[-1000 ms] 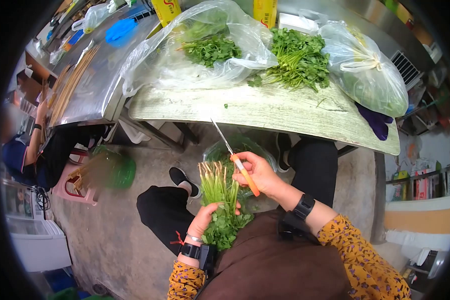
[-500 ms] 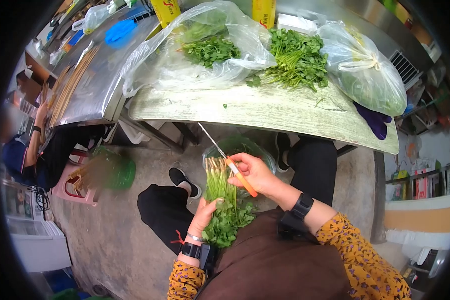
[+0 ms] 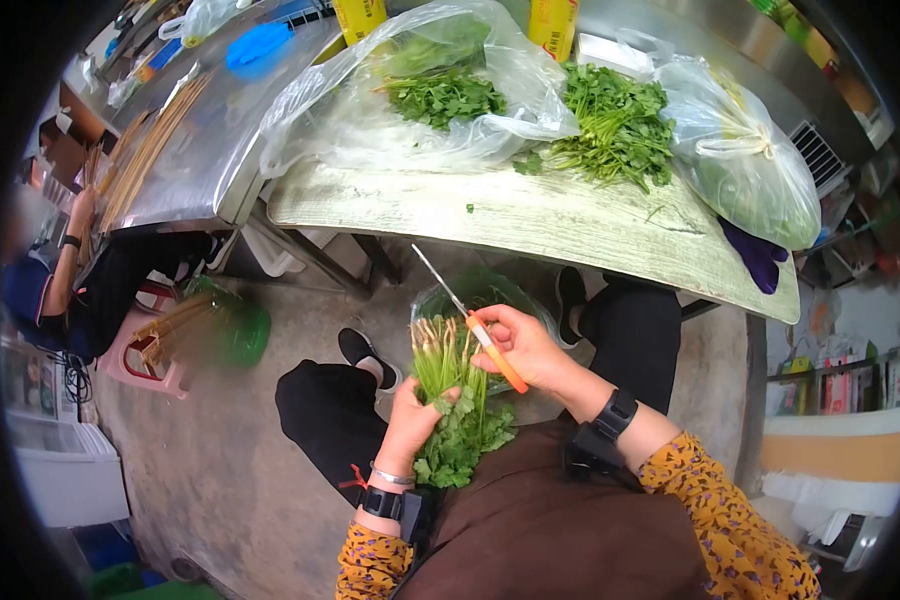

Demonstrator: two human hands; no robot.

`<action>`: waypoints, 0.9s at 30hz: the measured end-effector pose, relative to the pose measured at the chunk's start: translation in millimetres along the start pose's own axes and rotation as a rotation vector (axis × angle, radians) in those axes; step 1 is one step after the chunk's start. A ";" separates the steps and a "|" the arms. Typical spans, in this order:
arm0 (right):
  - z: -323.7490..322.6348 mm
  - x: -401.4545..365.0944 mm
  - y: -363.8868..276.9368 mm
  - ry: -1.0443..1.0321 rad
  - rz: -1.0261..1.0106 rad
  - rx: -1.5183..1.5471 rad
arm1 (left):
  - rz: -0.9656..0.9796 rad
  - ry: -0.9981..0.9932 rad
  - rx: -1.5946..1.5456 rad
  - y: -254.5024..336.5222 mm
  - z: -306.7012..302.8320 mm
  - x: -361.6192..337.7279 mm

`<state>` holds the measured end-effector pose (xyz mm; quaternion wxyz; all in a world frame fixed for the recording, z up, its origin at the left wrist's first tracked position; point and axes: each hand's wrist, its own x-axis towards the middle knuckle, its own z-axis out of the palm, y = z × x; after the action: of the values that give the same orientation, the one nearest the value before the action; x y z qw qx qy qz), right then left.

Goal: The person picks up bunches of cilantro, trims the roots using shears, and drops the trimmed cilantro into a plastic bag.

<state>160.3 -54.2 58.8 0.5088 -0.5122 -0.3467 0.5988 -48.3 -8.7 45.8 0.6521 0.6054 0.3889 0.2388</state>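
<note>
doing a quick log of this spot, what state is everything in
left hand: closed around the herb bunch
herb bunch: held, stem ends up, leaves down
right hand: closed on the orange-handled tool
orange-handled tool: held, blade exposed
clear bag: open, leafy greens inside
tied bag: knotted shut, filled
herb pile: loose on the table

Scissors [image 3: 501,360] and herb bunch [image 3: 467,442] before table [image 3: 390,205], bags [image 3: 748,165] on it

The bunch [image 3: 470,428] of leafy greens sat in the left grip [image 3: 415,425], its pale stems pointing away from the person, leaves nearest the lap. The knife [image 3: 482,336], orange-handled with a whitish strip, slanted in the right grip [image 3: 520,350], its thin blade pointing forward and left.
</note>
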 end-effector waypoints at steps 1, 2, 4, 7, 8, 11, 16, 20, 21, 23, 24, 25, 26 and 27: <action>1.3 -0.5 -3.0 0.015 -0.008 0.012 | -0.059 -0.055 -0.119 0.6 -0.2 -0.1; 2.5 -0.7 -4.8 0.029 -0.016 0.023 | -0.117 -0.110 -0.239 1.0 -0.3 -0.3; 4.5 0.2 -3.3 0.029 -0.011 0.039 | -0.109 -0.104 -0.243 -0.8 1.1 0.4; 7.8 1.0 -1.4 0.037 -0.009 0.023 | -0.119 -0.116 -0.252 -8.0 3.0 1.6; 8.7 1.3 -0.9 0.044 -0.010 -0.010 | -0.135 -0.130 -0.258 -9.6 3.4 1.6; 11.0 1.9 0.7 0.028 -0.059 0.014 | -0.155 -0.135 -0.280 -9.8 5.1 0.0; 10.3 0.1 -2.1 0.038 -0.027 0.014 | -0.154 -0.109 -0.305 -4.4 7.3 0.0; 3.6 -2.2 -6.2 0.033 0.011 0.023 | -0.081 0.018 -0.364 0.3 6.6 3.8; 1.1 -2.1 -6.2 0.027 0.011 0.023 | -0.080 0.023 -0.365 -0.4 4.5 4.5; -4.0 -1.1 -6.7 0.001 -0.031 0.003 | -0.070 0.020 -0.359 -2.9 0.8 5.8; -4.1 -1.5 -11.6 -0.005 -0.022 -0.033 | -0.118 0.053 -0.398 -0.6 1.6 5.1; -3.6 -0.7 -14.8 -0.005 -0.021 -0.034 | -0.118 0.052 -0.399 -1.0 2.6 5.1; -2.0 0.6 -17.1 -0.022 -0.020 -0.057 | -0.095 0.071 -0.337 -1.6 3.6 4.9; 0.0 1.3 -17.9 -0.038 -0.019 -0.079 | -0.073 0.087 -0.274 -2.2 4.5 4.6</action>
<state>165.0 -48.6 75.2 0.4873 -0.5172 -0.3843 0.5894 -42.4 -8.1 42.5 0.7194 0.4851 0.4023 0.2920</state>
